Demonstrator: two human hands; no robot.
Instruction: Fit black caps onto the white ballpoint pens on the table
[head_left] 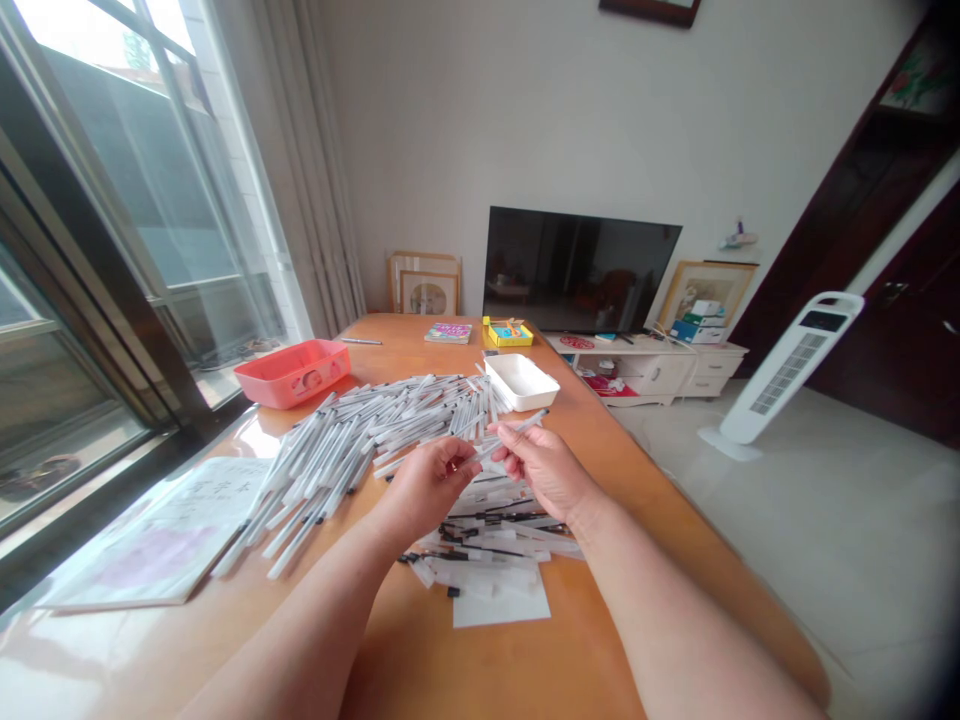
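Observation:
A slim whitish pen (486,449) with a dark tip slants up to the right between my two hands. My left hand (427,483) pinches its lower end between thumb and fingers. Further up the pen, my right hand (546,468) closes thumb and fingers on it. Beyond my left hand spreads a large heap of similar white pens (401,412) with dark ends. Below my hands lies a second pile of pale tubes and black pen parts (487,535), partly covered by my hands. A white paper sheet (510,603) sticks out from under that pile.
A red plastic basket (292,375) stands left of the heap, and a white tray (523,380) behind my right hand. A booklet (161,535) lies at the left. Further back are a yellow box (508,333), a colourful book (448,333) and a single pen (361,341).

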